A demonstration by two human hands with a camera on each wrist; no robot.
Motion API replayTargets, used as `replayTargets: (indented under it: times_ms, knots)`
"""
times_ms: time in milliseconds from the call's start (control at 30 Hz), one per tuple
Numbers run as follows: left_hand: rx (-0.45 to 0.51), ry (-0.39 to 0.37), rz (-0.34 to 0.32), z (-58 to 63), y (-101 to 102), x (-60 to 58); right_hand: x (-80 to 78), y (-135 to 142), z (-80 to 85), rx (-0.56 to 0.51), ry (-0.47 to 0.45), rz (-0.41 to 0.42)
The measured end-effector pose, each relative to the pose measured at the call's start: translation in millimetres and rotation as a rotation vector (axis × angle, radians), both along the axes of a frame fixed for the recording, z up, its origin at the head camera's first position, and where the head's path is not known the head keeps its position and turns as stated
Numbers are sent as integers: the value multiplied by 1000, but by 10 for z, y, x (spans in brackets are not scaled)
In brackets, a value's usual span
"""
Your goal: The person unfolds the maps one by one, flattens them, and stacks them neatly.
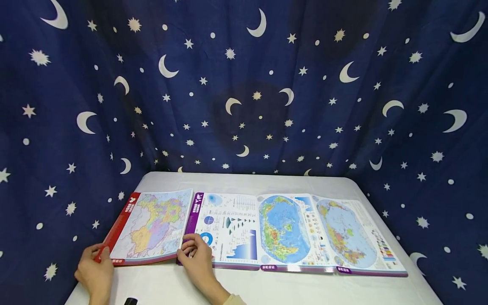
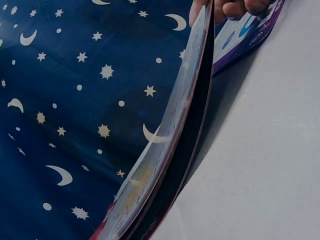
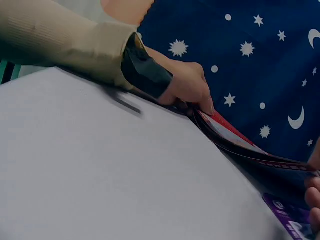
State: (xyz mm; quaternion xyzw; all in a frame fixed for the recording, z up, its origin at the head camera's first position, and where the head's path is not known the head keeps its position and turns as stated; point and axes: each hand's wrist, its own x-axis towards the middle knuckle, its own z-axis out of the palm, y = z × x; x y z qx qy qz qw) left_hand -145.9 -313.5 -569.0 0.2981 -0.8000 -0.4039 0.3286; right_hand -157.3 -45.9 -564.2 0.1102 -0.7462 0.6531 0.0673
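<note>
A folding map with a red spine (image 1: 152,226), showing a multicoloured land map, lies at the left of the table. My left hand (image 1: 95,271) grips its near left corner, thumb on top. At its near right corner my right hand (image 1: 198,262) pinches the edge with curled fingers. The wrist views show the red-edged map (image 2: 150,165) bowed up off the table, with dark layers beneath its top sheet. Right beside it lies an unfolded purple-edged world map (image 1: 286,228). Part of its left panel is hidden behind my right hand.
A white table (image 1: 305,288) bears both maps. A dark blue curtain (image 1: 259,118) with moons and stars surrounds the back and sides. A small black object (image 1: 131,301) shows at the near edge.
</note>
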Motion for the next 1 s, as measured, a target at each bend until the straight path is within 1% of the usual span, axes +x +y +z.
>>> replayTargets:
  times_ms: [67,200,333,500,600,767,867,1000]
  knots:
    - [-17,-12,-14,-5,13,-4,-15,27,13,-43,-28,6]
    - [-51,-49,-35,-9,41,2,-17,56,24,-72,-77,-17]
    - [-78,-45,-47,-1,52,9,-17,52,23,-125,-97,-43]
    - [-57,-40,-44,-6,39,-4,-11,64,40,-137,-73,-62]
    - [-50,-19,-35,-22,47,-6,-1,87,59,-148,-59,-67]
    - [-73,4,-30,-16,60,3,11,132,77,-160,-30,-96]
    - [-82,5,-41,-12,75,5,21,181,92,-152,-21,-105]
    - [-113,6,-72,-21,114,4,39,266,112,-145,-23,-111]
